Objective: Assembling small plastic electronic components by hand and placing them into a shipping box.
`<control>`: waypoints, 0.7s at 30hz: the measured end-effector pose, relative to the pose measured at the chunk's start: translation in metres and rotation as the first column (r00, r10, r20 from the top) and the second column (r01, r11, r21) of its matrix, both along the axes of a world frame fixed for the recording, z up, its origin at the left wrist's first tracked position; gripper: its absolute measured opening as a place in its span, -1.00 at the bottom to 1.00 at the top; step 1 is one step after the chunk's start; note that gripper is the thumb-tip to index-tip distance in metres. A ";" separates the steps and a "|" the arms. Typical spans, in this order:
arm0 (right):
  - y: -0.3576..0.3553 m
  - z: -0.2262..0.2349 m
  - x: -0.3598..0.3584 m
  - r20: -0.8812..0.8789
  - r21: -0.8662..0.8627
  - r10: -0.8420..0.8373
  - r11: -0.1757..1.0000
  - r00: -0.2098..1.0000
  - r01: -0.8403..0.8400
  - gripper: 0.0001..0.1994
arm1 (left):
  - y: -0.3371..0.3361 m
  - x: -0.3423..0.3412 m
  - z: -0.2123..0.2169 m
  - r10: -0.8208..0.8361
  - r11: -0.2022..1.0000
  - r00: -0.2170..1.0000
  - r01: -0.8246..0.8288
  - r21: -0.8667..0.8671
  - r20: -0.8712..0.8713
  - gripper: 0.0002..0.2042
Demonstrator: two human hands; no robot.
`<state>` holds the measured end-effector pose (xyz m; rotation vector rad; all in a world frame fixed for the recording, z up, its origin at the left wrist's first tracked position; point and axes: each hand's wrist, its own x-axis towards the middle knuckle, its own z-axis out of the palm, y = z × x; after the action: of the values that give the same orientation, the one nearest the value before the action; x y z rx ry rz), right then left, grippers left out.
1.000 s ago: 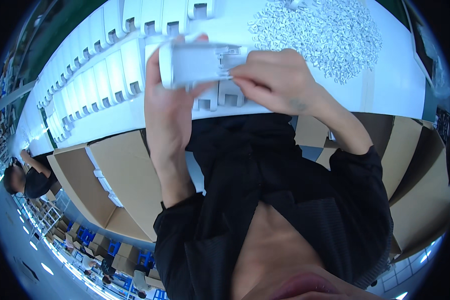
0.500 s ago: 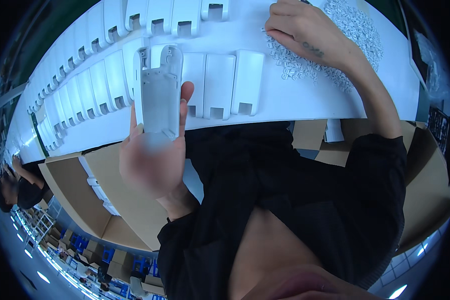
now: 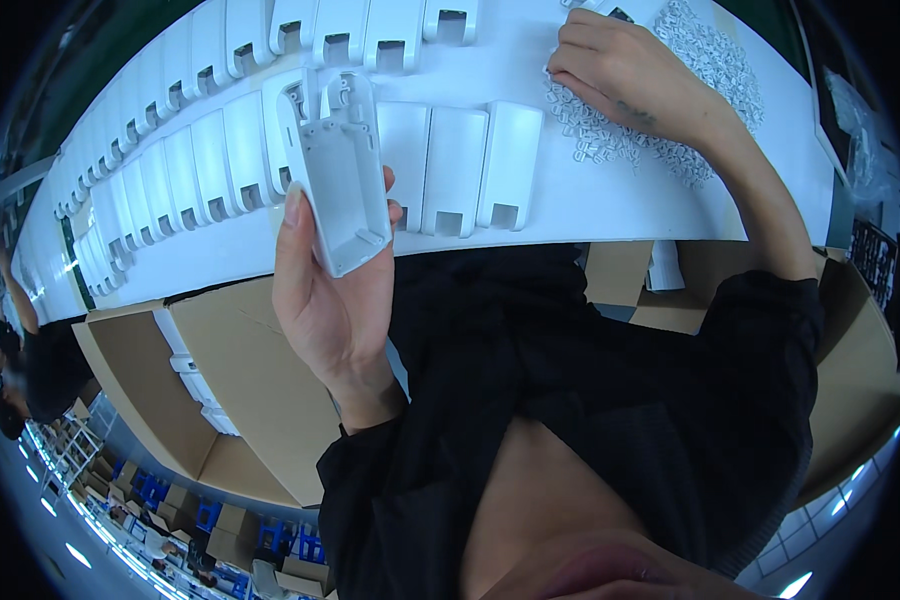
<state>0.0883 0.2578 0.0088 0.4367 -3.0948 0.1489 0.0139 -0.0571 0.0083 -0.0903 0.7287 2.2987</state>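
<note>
My left hand is closed around a white plastic housing, a long shell with its hollow side facing up. The thumb lies along its left edge, and fingertips show at its right edge. Inside the shell are small posts, with a notch at its far end. At the far right, my right hand rests at the edge of a pile of small white plastic pieces. Its fingers are pinched together and bent downward. Whatever they hold, if anything, is hidden under the hand.
Two rows of similar white housings lie face down across the white table. Open cardboard boxes stand below the table edge, one at left and one at right. Another person is at the far left.
My left hand has turned the housing, so it leans and shows more of its inside. The whole view has shifted slightly. My right hand stays at the pile with its fingers pinched.
</note>
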 end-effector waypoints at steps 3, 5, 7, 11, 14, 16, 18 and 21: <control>-0.002 -0.007 0.002 -0.008 -0.040 -0.069 0.997 0.998 0.069 -0.95 | 0.009 0.001 0.008 -0.003 0.996 0.999 -0.001 -0.087 -0.053 -0.60; -0.002 -0.014 0.007 -0.030 -0.095 -0.166 0.982 0.986 0.163 -0.93 | 0.019 0.002 0.014 -0.027 0.975 0.993 0.000 -0.222 -0.117 -0.58; -0.001 -0.015 0.007 -0.043 -0.127 -0.214 0.970 0.976 0.207 -0.92 | 0.026 0.003 0.020 -0.041 0.957 0.987 -0.005 -0.289 -0.153 -0.57; -0.001 -0.016 0.005 -0.138 -0.034 -0.092 0.996 0.986 0.088 -0.89 | 0.034 0.005 0.026 -0.059 0.969 0.992 0.029 -0.247 -0.115 -0.54; 0.002 -0.015 0.002 -0.126 -0.086 -0.097 0.992 0.987 0.087 -0.89 | 0.038 0.004 0.022 -0.075 0.963 0.989 0.039 -0.267 -0.126 -0.54; 0.003 -0.012 0.001 -0.110 -0.136 -0.103 0.987 0.989 0.088 -0.88 | 0.041 0.004 0.018 -0.092 0.957 0.987 0.051 -0.285 -0.132 -0.54; -0.018 0.005 -0.007 -0.022 -0.427 -0.208 0.886 0.978 0.179 -0.89 | 0.042 0.004 0.018 -0.104 0.946 0.973 0.032 -0.323 -0.207 -0.54; -0.058 0.047 -0.006 0.403 -0.876 -0.302 0.147 0.864 0.460 -0.90 | 0.051 0.009 0.017 -0.185 0.916 0.903 0.015 -0.402 -0.388 -0.54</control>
<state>0.0818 0.2001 0.0559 -0.4646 -2.3138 1.9624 0.0231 -0.0065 0.0255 0.2665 1.3784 2.0579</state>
